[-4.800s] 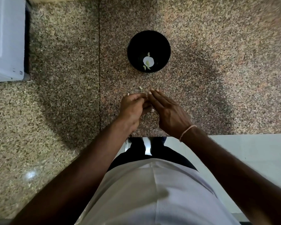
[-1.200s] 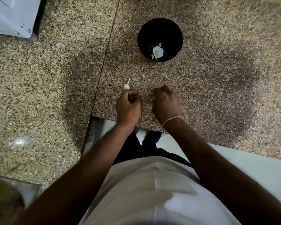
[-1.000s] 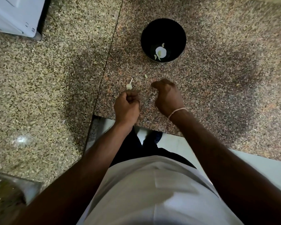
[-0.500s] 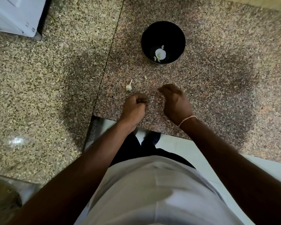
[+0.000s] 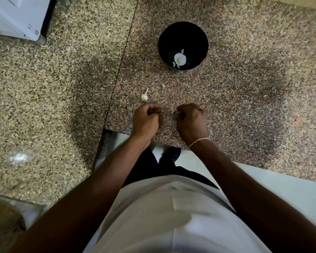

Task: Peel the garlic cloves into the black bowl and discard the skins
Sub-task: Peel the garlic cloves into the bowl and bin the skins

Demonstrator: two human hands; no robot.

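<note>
My left hand [image 5: 146,119] hangs over the near edge of the granite counter [image 5: 244,99], fingers curled into a loose fist with the knuckles up. Whether those fingers pinch anything I cannot tell; the fingertips are turned under and out of sight. My right hand [image 5: 192,121] sits just beside it, the 2 apart with a strip of bare stone between them. Its fingers are curled too, and at the thumb side a pale sliver shows, though it is too small for me to say whether it is garlic or skin. A thin band [image 5: 198,141] circles my right wrist.

A garlic piece [image 5: 144,96] with its pale stalk pointing away from me lies on the counter just beyond my left knuckles, near them but not touching. A small pale scrap [image 5: 163,85] lies a little farther out, between my hands and the black bowl [image 5: 182,33]. The bowl stands well beyond both hands, nearer the line of my right one. Inside it, on the bottom, lie a few peeled garlic cloves [image 5: 175,64] beside a round white patch whose nature I cannot make out.

At the far left corner stands a white appliance [image 5: 16,15].
</note>
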